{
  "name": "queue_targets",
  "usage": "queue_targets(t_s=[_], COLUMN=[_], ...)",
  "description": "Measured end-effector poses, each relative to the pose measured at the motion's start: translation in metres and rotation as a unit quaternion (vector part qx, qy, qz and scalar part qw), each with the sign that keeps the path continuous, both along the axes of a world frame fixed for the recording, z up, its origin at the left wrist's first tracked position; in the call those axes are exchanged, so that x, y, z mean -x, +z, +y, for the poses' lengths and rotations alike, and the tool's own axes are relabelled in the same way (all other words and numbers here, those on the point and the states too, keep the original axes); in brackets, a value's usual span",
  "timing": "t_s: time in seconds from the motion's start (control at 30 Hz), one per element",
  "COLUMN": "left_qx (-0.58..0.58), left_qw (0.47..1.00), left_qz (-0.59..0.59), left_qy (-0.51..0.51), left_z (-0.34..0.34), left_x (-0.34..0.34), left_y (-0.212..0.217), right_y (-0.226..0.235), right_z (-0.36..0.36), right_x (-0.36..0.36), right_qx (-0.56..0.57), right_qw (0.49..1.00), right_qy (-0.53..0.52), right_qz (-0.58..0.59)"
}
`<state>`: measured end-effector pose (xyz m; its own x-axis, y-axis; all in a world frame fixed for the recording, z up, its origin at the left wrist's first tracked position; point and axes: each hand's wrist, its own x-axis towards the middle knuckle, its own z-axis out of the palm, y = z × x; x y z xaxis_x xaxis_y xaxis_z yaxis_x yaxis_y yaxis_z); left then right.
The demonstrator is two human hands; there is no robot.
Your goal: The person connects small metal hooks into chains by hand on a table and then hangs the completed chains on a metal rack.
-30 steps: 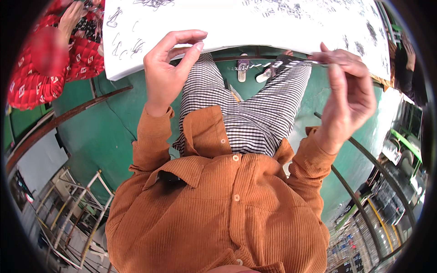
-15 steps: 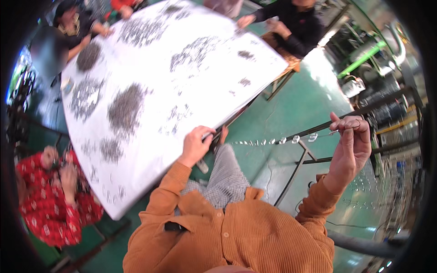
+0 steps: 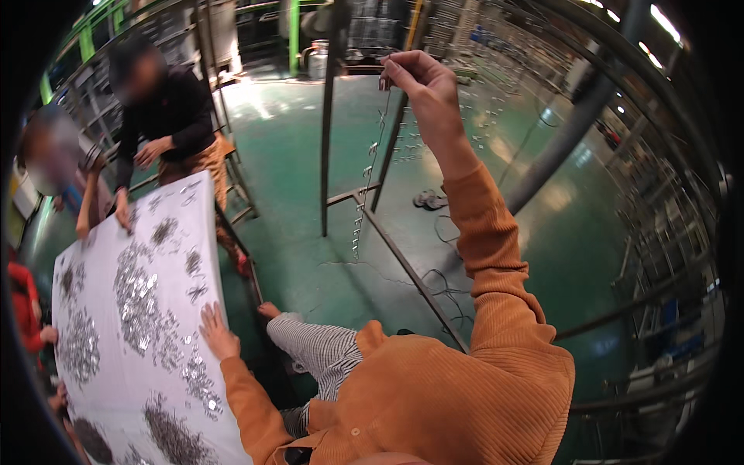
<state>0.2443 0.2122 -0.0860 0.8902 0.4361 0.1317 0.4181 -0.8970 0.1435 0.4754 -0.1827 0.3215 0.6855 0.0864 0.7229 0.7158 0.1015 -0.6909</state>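
Note:
My right hand [image 3: 425, 84] is raised high ahead of me, finger and thumb pinched on the top end of a thin wire strand [image 3: 373, 151]. The strand hangs down beside a dark metal post, with small shiny metal pieces spaced along it. My left hand [image 3: 219, 333] rests on the right edge of the white-covered table [image 3: 108, 407], fingers stretched out and holding nothing. Close to its fingertips lie loose small metal pieces [image 3: 199, 380]. A larger pile of silvery pieces [image 3: 138, 298] spreads over the table's middle.
Upright metal posts [image 3: 329, 147] and a low slanting bar [image 3: 415, 275] stand ahead. More strands of small pieces [image 3: 408, 143] hang behind. Slippers [image 3: 428, 200] and a cable [image 3: 443, 288] lie on the green floor. A person in black [image 3: 170, 116] works at the table's far end.
My view has turned right. The right hand has risen, and the strand now hangs steeply instead of stretching sideways. My left hand, earlier curled at the table edge, now lies flat there.

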Motion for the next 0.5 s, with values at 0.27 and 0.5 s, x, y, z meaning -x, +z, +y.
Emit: queue_targets(t_s=[0.27, 0.5], left_qx=[-0.025, -0.007], left_qw=[0.999, 0.999], left_qz=[0.008, 0.022], left_qy=[0.019, 0.026], left_z=[0.011, 0.004], left_x=[0.004, 0.002], left_y=[-0.001, 0.009], right_y=[0.024, 0.057], right_z=[-0.089, -0.171], right_x=[-0.057, -0.099], right_qx=[-0.049, -0.095], right_qw=[0.985, 0.956], right_qy=[-0.163, -0.273], right_qz=[-0.003, -0.043])
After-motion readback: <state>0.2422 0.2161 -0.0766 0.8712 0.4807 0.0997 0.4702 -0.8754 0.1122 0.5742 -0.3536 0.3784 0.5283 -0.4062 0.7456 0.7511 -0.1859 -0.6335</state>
